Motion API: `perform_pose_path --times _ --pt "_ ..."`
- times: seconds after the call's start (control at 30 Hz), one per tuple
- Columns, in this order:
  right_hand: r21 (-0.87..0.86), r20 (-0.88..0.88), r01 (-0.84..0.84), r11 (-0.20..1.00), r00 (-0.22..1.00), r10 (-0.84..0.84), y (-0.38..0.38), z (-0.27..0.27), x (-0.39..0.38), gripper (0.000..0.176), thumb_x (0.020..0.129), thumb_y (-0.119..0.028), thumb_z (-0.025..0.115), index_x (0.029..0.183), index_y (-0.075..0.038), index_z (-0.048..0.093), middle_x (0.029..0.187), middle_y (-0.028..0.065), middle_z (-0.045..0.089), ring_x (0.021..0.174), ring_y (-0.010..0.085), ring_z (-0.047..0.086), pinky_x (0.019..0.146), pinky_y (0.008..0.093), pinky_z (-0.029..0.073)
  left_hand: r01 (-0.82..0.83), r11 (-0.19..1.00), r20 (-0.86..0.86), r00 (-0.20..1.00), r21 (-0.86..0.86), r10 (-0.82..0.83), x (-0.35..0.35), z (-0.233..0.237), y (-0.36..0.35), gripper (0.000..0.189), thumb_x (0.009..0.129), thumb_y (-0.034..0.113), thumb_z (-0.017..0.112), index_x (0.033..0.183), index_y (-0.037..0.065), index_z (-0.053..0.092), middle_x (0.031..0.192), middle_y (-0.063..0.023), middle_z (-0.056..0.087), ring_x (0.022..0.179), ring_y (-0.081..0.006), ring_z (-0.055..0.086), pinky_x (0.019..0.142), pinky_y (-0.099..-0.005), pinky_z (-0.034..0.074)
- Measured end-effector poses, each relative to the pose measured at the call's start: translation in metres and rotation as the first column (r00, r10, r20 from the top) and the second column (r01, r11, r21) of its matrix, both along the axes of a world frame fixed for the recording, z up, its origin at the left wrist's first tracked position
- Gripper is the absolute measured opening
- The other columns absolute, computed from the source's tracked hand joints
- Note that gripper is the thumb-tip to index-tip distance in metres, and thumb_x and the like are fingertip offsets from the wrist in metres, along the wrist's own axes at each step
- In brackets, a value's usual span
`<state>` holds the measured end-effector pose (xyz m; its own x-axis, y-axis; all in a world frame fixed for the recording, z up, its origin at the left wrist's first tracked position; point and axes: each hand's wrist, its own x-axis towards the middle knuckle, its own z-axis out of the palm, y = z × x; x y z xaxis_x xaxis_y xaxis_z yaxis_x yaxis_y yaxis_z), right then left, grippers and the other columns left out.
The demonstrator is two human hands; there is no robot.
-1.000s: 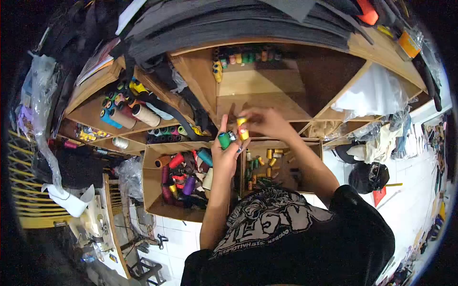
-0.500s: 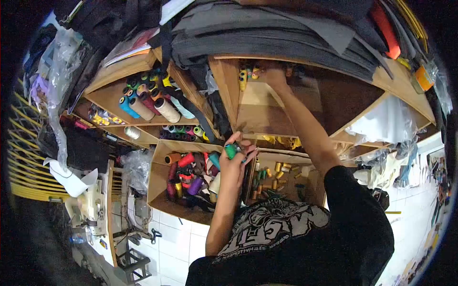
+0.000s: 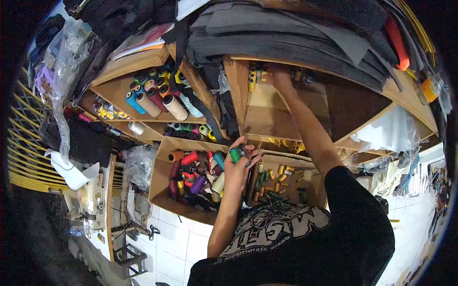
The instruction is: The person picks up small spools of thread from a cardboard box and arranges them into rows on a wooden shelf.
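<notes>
My left hand is closed around a green thread spool, with the fingers curled over it. It hovers above the inner edges of two cardboard boxes. My right hand reaches deep into a wooden shelf compartment, beside several small yellow thread spools at the left wall. Shadow hides its fingers, so I cannot see whether they grip a spool. More small dark spools stand to the right of that hand.
A cardboard box below holds mixed thread cones; another box contains small gold and green spools. Larger cones fill the left shelf. Dark folded fabric is stacked on top. A sewing machine stands at left.
The view has shifted slightly, so the shelf and boxes appear a little further right. My left hand keeps the green spool; my right hand remains inside the shelf compartment.
</notes>
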<state>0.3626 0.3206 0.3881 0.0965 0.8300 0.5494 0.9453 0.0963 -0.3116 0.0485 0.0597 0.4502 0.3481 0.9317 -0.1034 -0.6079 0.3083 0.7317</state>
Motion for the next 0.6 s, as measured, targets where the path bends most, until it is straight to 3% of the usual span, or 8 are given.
perform_pose_path --times 0.1,0.17,0.2,0.3,0.33,0.43,0.5,0.6 --pt "0.208 0.073 0.106 0.972 0.990 -0.124 -0.022 0.021 -0.012 0.035 0.077 -0.023 0.074 0.103 -0.002 0.063 0.094 0.0180 0.063 0.089 0.0305 0.062 0.078 0.0399 0.048 0.015 1.000 0.000 1.000 0.002 -0.015 0.001 0.006 0.000 0.058 0.082 -0.001 0.056 0.137 0.001 0.037 0.111 -0.0157 0.057 0.100 -0.0296 0.063 0.089 -0.0437 0.055" --pt "-0.035 -0.127 0.036 0.999 0.991 -0.041 -0.062 0.072 -0.035 0.034 0.081 -0.028 0.069 0.104 -0.003 0.065 0.100 0.0160 0.066 0.091 0.0294 0.064 0.080 0.0401 0.050 0.031 1.000 0.047 0.998 0.006 -0.031 0.001 0.004 0.000 0.057 0.083 -0.001 0.056 0.137 0.001 0.037 0.112 -0.0155 0.057 0.100 -0.0294 0.063 0.089 -0.0432 0.055" --pt "-0.149 -0.230 -0.020 0.989 0.973 -0.015 -0.081 0.093 -0.047 0.035 0.084 -0.031 0.066 0.105 -0.003 0.065 0.103 0.0150 0.067 0.091 0.0289 0.064 0.081 0.0402 0.050 0.056 0.998 -0.017 0.998 -0.022 -0.056 0.001 0.003 0.002 0.067 0.081 0.001 0.056 0.143 0.008 0.032 0.117 -0.0154 0.055 0.105 -0.0298 0.060 0.092 -0.0456 0.052" --pt "-0.133 -0.656 -0.589 0.797 0.655 0.375 -0.141 0.106 -0.070 0.035 0.084 -0.032 0.067 0.104 -0.003 0.066 0.099 0.0118 0.068 0.085 0.0210 0.065 0.080 0.0367 0.050 0.045 0.997 0.152 0.988 -0.056 -0.036 0.004 0.009 0.006 0.078 0.080 0.006 0.057 0.149 0.018 0.022 0.121 -0.0150 0.054 0.111 -0.0305 0.056 0.097 -0.0488 0.047" --pt "-0.227 -0.695 -0.668 0.708 0.621 0.363 -0.169 0.123 -0.082 0.036 0.083 -0.030 0.070 0.105 -0.002 0.064 0.099 0.0088 0.068 0.089 0.0187 0.063 0.082 0.0349 0.049 0.074 0.996 0.158 0.985 -0.050 -0.065 0.003 0.011 0.008 0.086 0.079 0.009 0.058 0.151 0.026 0.014 0.126 -0.0146 0.052 0.117 -0.0306 0.052 0.102 -0.0516 0.041" --pt "-0.325 -0.820 -0.838 0.438 0.481 0.311 -0.212 0.122 -0.108 0.037 0.083 -0.030 0.071 0.107 -0.002 0.063 0.098 0.0062 0.067 0.092 0.0160 0.062 0.083 0.0312 0.048 0.071 0.995 0.270 0.962 -0.073 -0.049 0.006 0.013 0.010 0.086 0.079 0.010 0.057 0.151 0.028 0.014 0.137 -0.0143 0.045 0.121 -0.0292 0.049 0.106 -0.0529 0.034" --pt "-0.351 -0.706 -0.768 0.536 0.593 0.388 -0.239 0.125 -0.123 0.038 0.085 -0.029 0.070 0.112 -0.004 0.061 0.098 0.0086 0.067 0.092 0.0167 0.063 0.084 0.0313 0.048 0.111 0.994 0.268 0.957 0.003 -0.107 0.009 0.017 0.012 0.085 0.079 0.014 0.058 0.151 0.029 0.015 0.141 -0.0135 0.040 0.124 -0.0295 0.046 0.107 -0.0518 0.032" --pt "-0.259 -0.736 -0.726 0.637 0.576 0.357 -0.254 0.114 -0.132 0.041 0.085 -0.028 0.069 0.116 -0.004 0.058 0.097 0.0116 0.066 0.090 0.0200 0.063 0.081 0.0336 0.049 0.117 0.993 0.261 0.959 -0.004 -0.112 0.015 0.016 0.009 0.083 0.079 0.016 0.056 0.151 0.027 0.016 0.138 -0.0134 0.041 0.124 -0.0302 0.044 0.106 -0.0500 0.031"
